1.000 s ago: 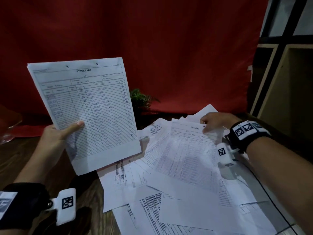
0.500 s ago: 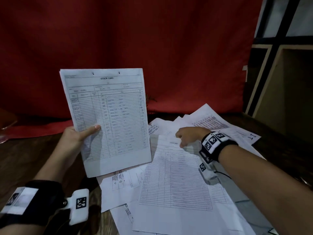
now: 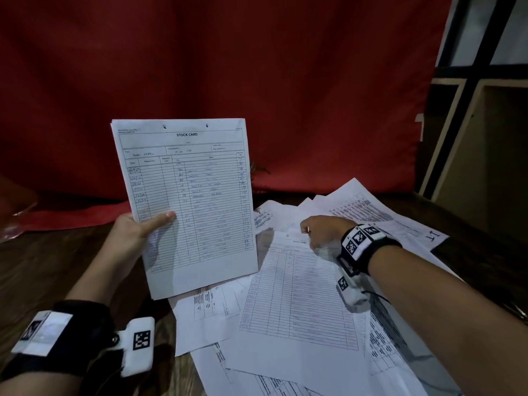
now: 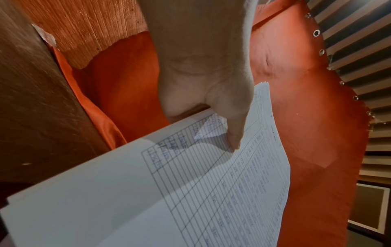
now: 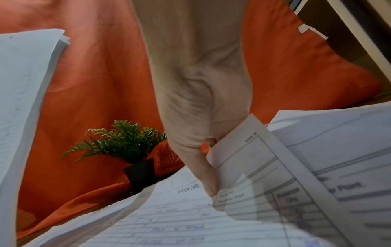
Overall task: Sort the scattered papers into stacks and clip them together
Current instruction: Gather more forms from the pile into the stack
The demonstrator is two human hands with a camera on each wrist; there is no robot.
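left hand (image 3: 134, 232) pinches the upright stock card stack (image 3: 188, 201) at 9 o'clock, ready for more; right hand (image 3: 323, 231) pinches a matching sheet (image 3: 297, 290) off the desk (image 3: 57, 267).

Head view dim, corners darkest. Wrist views brighter, warm-tinted. Hard shadow of thumb (image 4: 232, 133) on sheet (image 4: 190, 192). Right wrist view: lower right motion-blurred. Straight lines bow near frame edges.

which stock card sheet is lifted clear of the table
The stock card stack gripped upright by the left hand; the other stock card lies on the table pile.
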